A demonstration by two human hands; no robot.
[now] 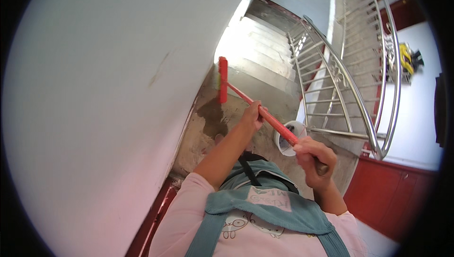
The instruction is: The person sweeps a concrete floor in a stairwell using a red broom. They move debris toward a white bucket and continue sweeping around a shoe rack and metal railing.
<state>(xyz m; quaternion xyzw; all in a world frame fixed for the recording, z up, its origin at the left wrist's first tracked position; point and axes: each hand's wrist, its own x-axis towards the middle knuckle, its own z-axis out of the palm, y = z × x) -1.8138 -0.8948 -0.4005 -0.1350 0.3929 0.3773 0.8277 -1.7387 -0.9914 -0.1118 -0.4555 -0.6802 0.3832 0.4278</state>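
A floor brush with a red handle (278,125) slants across the view in front of my body. My left hand (254,115) is wrapped around the middle of its shaft. My right hand (315,159) grips the near end, where a brown tip shows below the fingers. At the far end, the long red brush head (223,79) is beside the foot of the white wall; a bit of yellow-green bristle shows on its wall side. Whether the bristles touch the floor, I cannot tell. A dark wet patch (212,116) spreads over the concrete floor (193,147) just nearer to me.
A white bucket (278,147) with something dark inside stands by the stainless-steel railing (337,58). Beyond the landing, brightly lit concrete steps (262,51) run away. The white wall (106,97) borders the left side. A red cabinet or door (383,189) is at lower right.
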